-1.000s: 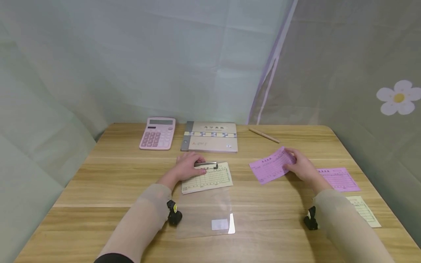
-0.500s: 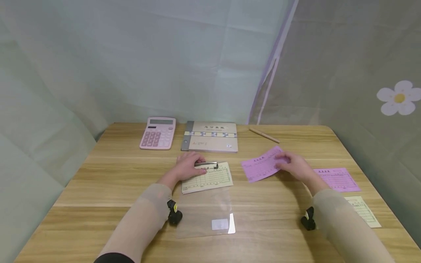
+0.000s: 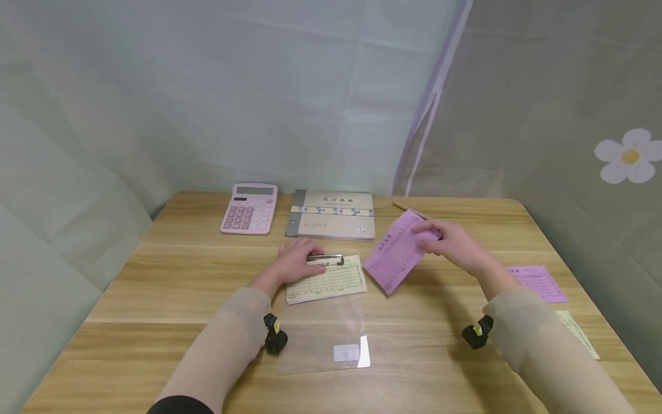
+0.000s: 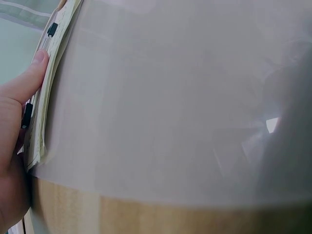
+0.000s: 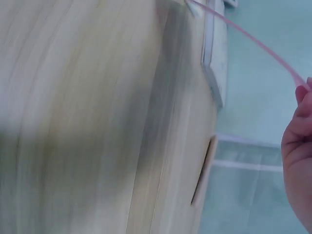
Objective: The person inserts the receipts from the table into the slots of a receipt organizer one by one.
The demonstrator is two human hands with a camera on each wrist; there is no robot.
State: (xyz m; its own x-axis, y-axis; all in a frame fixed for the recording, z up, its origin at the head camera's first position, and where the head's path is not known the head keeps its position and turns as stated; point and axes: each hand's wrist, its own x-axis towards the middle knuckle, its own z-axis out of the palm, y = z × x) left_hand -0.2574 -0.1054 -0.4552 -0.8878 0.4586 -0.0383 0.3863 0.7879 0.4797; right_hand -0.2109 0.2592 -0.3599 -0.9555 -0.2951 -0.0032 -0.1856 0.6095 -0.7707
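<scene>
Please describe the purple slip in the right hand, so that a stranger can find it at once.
On the wooden table, find the transparent clipboard that the left hand holds. Just right of its yellow slips is the printed purple slip. Unlike the second purple slip, which lies near the table's right edge, this one is pinched in the right hand.

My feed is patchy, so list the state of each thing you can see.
Left hand: gripping the clip
Clip: open or closed unclear
Yellow slips: stacked on clear clipboard
Right hand: pinching purple slip
Purple slip: raised, tilted
Other purple slip: flat, partly hidden
Loose yellow slip: flat, partly hidden
Calculator: no digits visible
Ledger: closed
Wooden stick: lying flat
</scene>
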